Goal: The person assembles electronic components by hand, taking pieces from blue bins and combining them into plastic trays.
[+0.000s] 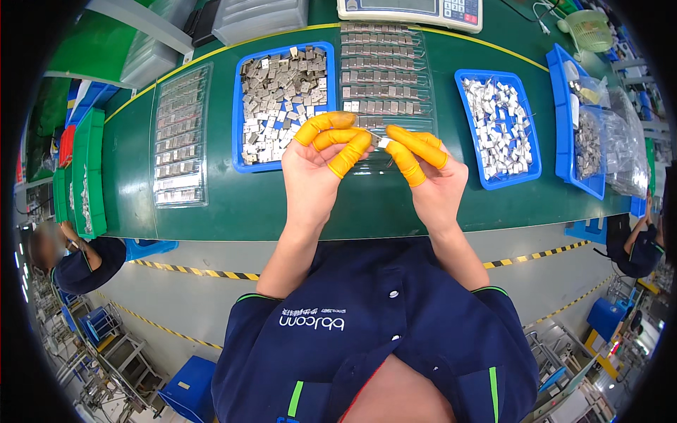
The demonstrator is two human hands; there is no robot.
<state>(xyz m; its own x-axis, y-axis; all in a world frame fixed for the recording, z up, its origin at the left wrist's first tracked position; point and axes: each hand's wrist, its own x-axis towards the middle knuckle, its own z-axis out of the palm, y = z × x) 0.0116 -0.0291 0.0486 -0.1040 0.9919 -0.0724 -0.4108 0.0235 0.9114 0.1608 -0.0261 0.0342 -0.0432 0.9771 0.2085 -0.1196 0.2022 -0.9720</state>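
My left hand (319, 163) and my right hand (430, 173), both with orange finger cots, meet above the green bench (211, 204). Between their fingertips they pinch one small metal piece (381, 140). Right behind the hands lies a clear plastic tray (384, 77) with rows of the same parts set in it. A blue tray (240, 113) heaped with small square metal blocks stands just left of my left hand. Another blue tray (530, 151) with small silvery parts with thin wires stands to the right of my right hand.
A second clear tray (181, 137) of filled rows lies at the far left. A scale (412, 10) stands at the back edge. More blue bins (564, 127) with bagged parts sit far right, green bins (90, 169) far left. Other workers sit at both sides.
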